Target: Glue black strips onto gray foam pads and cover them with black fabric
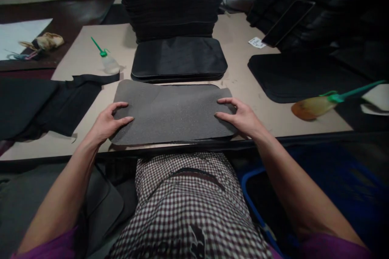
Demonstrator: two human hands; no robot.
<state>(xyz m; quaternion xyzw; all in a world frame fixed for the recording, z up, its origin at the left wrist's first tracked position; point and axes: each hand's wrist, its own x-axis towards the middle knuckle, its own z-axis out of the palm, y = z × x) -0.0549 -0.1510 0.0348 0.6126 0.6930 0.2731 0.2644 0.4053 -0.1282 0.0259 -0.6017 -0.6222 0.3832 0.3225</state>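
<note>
A grey rounded rectangular sheet (176, 115) lies near the table's front edge, its surface slightly wavy. My left hand (107, 121) grips its left end, thumb and forefinger on top and the other fingers hidden at the edge. At the opposite end my right hand (240, 115) holds it the same way. The dark rim of another sheet shows beneath it along the back. Just behind, a low stack of black rounded sheets (179, 58) sits in front of a tall stack of black pieces (173, 6).
To the left stand a clear squeeze bottle with a green nozzle (109, 62) and black fabric pieces (45, 103). On the right are black sheets (298, 77), an amber-filled squeeze bottle (316, 107) lying tilted, and a phone-like dark panel (287, 24). A blue-rimmed container (251, 182) is below the table.
</note>
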